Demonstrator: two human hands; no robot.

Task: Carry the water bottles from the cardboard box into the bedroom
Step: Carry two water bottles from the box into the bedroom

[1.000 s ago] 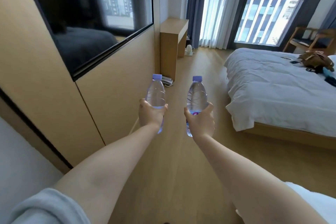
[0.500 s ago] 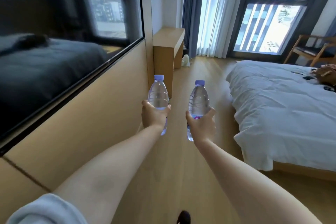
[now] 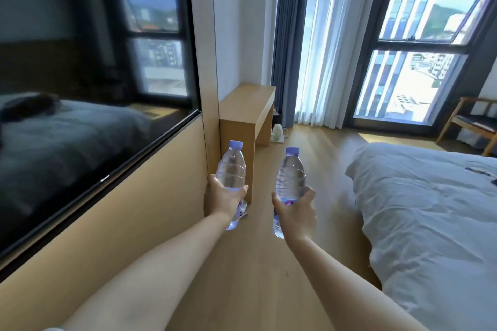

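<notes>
I hold two clear water bottles with purple caps upright in front of me. My left hand (image 3: 222,200) grips the left bottle (image 3: 231,169) round its lower half. My right hand (image 3: 297,212) grips the right bottle (image 3: 291,177) the same way, its label partly covered by my fingers. Both arms stretch forward over the wooden floor of the bedroom. The cardboard box is not in view.
A white bed (image 3: 425,212) fills the right side. A wall with a large dark screen (image 3: 88,105) runs along the left, ending at a low wooden desk (image 3: 248,113). Tall windows with curtains (image 3: 322,40) stand ahead, a wooden chair (image 3: 473,126) at far right. A floor aisle runs between wall and bed.
I have walked forward along the aisle; the desk and windows are nearer and the bed has slid to the right. Both bottles stay upright in my hands.
</notes>
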